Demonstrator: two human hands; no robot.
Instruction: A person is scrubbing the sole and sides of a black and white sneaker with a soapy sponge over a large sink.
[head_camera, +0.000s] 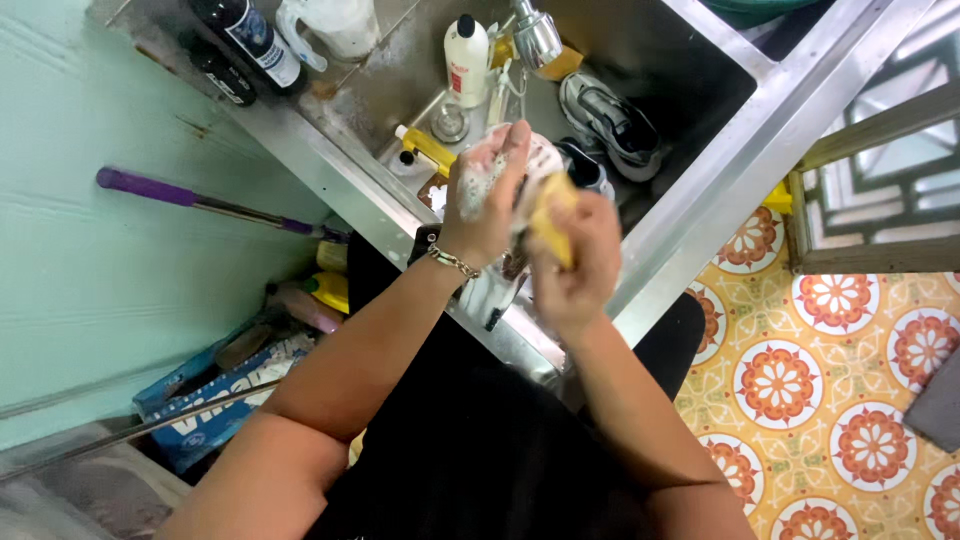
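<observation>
Standing over it: the steel sink (700, 190) fills the top of my view, its rim running on a slant just past my hands.
Floor: patterned orange and yellow tiles (830, 400) lie to my right.
Wall: a pale green wall (90, 250) is on my left, with a purple-handled tool (190, 197) leaning along it.
Box: a blue carton (215, 395) sits low on the left, near my elbow.
In the basin: a grey shoe (610, 120) lies on the sink bottom, under the tap head (537, 38).
Bottles: a white bottle (466, 60) stands behind the basin; two dark bottles (245, 40) stand further left.
My left hand (487, 190): raised over the sink edge, covered in suds, fingers wrapped around a small soapy item (540, 160); I cannot tell what it is.
My right hand (575, 260): just beside the left, touching it, fingers pinched on a yellow sponge (553, 215) pressed against that soapy item.
Wrist: a thin bracelet (453, 262) sits on my left wrist.
</observation>
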